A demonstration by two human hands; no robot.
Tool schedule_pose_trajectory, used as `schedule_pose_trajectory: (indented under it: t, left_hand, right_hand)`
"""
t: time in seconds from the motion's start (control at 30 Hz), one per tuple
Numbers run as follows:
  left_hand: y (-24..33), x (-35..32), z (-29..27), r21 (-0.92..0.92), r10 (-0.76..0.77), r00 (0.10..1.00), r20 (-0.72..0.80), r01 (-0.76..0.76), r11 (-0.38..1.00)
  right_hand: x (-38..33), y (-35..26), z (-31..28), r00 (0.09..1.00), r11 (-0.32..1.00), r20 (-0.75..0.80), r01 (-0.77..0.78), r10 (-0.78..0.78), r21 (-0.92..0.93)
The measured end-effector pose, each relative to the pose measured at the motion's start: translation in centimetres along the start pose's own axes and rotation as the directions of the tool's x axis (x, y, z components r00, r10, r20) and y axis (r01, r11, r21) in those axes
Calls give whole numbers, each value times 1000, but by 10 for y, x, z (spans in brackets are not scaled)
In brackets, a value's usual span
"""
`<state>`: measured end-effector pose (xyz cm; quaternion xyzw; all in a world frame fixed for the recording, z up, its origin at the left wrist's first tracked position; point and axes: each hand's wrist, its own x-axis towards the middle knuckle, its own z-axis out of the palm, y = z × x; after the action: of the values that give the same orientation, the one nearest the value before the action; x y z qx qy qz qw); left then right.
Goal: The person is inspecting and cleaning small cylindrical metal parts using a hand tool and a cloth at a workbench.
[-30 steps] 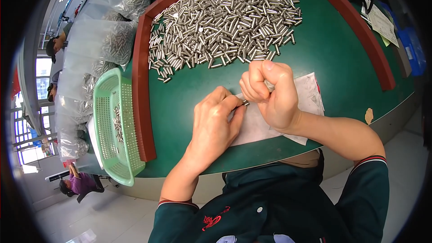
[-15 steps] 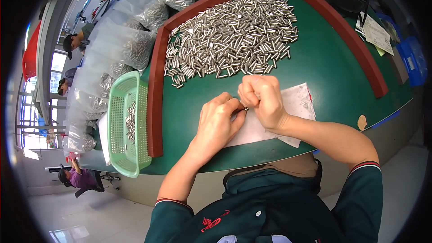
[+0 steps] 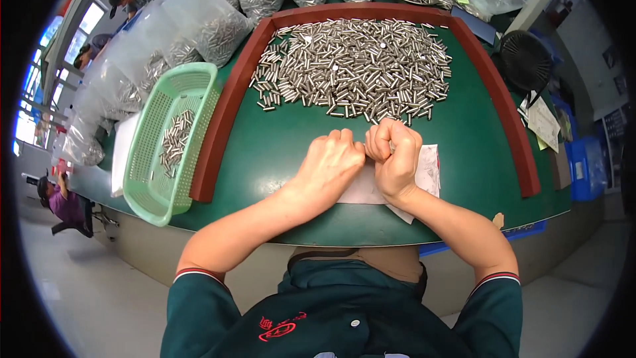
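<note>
My left hand (image 3: 330,164) is closed, its back up and fingers curled under, over a white sheet (image 3: 428,171) on the green table. Against its knuckle side, my right hand (image 3: 395,159) is bunched into a fist with the thumb over the fingers. Whatever either hand holds is hidden by the fingers. Just beyond them lies a wide heap of small shiny metal pins (image 3: 358,66), with a few strays at its near edge.
A red-brown raised border (image 3: 228,113) frames the green tabletop (image 3: 265,159). Left of it stands a light-green plastic basket (image 3: 138,172) with some pins inside. Clear bags of pins (image 3: 222,33) line the far left. A black fan (image 3: 525,59) stands at right. People work further off.
My head view has swung, so the scene sits differently. My left hand has turned from a pinch on a small metal pin to a back-up curl; both hands now meet, the pin no longer showing.
</note>
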<state>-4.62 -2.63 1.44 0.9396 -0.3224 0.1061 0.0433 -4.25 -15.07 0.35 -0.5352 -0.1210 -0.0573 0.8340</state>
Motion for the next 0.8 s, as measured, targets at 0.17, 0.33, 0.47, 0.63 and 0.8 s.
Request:
schedule_pose_trajectory:
  t: [0.17,0.33,0.47,0.63,0.8]
  left_hand:
    - [-34,10,-12,-548,-118,992,52,127,826]
    - [-64,18,-13,-862,-184,916,356,245,-444]
    - [-64,30,-12,-782,-212,896,391,202,-589]
    - [-67,30,-4,-683,-271,828,490,172,-710]
    - [-55,21,1,-805,-462,883,83,333,490]
  right_hand:
    - [13,-10,2,1000,987,25,2,-7,159]
    - [34,-30,-5,995,966,93,-45,22,253]
    - [35,-31,-14,986,937,120,-152,119,315]
    - [28,-25,-24,962,887,145,-270,231,376]
    - [20,-17,-22,947,907,245,-281,208,314]
